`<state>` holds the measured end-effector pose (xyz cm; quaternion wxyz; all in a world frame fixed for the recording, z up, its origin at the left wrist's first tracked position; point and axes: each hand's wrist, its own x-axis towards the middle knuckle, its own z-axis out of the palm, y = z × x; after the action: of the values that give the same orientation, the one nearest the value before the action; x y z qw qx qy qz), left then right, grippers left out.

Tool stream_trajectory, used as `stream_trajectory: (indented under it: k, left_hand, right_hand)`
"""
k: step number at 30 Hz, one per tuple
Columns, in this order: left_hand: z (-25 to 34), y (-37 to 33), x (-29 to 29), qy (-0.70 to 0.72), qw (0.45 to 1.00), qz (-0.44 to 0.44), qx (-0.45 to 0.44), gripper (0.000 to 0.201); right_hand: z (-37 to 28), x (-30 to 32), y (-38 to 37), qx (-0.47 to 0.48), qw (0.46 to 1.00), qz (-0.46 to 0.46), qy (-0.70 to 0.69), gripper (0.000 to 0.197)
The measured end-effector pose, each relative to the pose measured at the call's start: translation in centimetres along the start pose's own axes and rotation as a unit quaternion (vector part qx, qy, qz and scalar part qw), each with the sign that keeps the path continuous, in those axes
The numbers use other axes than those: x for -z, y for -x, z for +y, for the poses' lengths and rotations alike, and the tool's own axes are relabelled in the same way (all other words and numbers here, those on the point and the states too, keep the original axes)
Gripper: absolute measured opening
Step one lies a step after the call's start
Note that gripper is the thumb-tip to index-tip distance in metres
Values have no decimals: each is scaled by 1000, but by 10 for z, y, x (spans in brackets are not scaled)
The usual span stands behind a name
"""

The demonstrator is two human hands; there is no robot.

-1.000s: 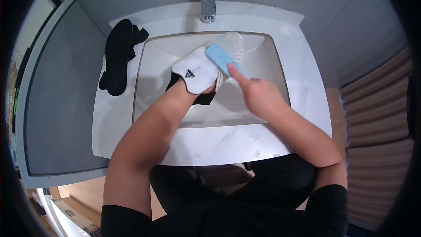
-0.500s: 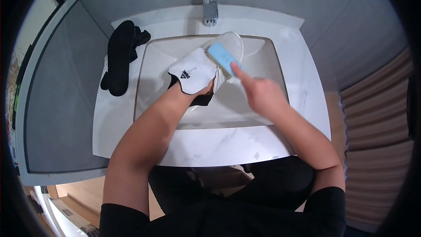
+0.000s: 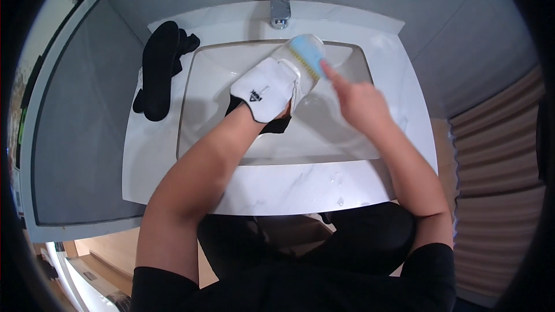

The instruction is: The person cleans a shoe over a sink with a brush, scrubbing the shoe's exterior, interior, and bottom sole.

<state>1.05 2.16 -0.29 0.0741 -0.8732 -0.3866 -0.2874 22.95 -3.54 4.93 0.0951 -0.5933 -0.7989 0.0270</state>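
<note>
A white shoe (image 3: pixel 306 88) is tilted over the sink, its toe toward the faucet. Its white tongue (image 3: pixel 266 89), with a black mark and black edging, is folded back toward me. My left hand (image 3: pixel 285 110) is inside the shoe opening; its fingers are hidden. My right hand (image 3: pixel 361 104) grips a light-blue scrub brush (image 3: pixel 307 52) with yellowish bristles, the index finger stretched along its back. The bristles lie against the shoe's toe area, and the brush is slightly blurred.
The white sink basin (image 3: pixel 341 138) is set in a marble-look counter (image 3: pixel 300 188). A chrome faucet (image 3: pixel 280 6) stands behind it. On the counter's left lie a black insole (image 3: pixel 158 75) and a crumpled black item (image 3: pixel 188 43). A grey panel (image 3: pixel 87 121) borders the left, a brown curtain (image 3: pixel 497 179) the right.
The brush and my right hand have moved right and a little farther away, toward the toe. The shoe and my left arm have shifted slightly right.
</note>
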Motion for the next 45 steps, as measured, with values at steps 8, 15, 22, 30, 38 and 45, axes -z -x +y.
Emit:
stream_trajectory:
  k: [8, 15, 22, 30, 38, 45]
  left_hand:
    - [26, -16, 28, -55, 967, -228, 98, 21]
    - [17, -9, 7, -61, 971, -212, 93, 23]
    - [8, -4, 11, -73, 988, -135, 18, 15]
    - [5, -2, 5, 9, 999, -44, -9, 17]
    - [20, -9, 17, -36, 992, -110, 52, 19]
    - [6, 0, 2, 19, 999, -15, 29, 20]
  right_hand:
    - [8, 4, 4, -32, 999, 31, 2, 60]
    - [15, -9, 9, 30, 996, -8, -87, 57]
    - [7, 2, 4, -18, 989, 3, -150, 58]
    - [15, -13, 6, 44, 988, -4, -151, 63]
    - [15, -18, 8, 136, 978, 16, -157, 62]
    - [8, -17, 12, 111, 985, 3, -134, 58]
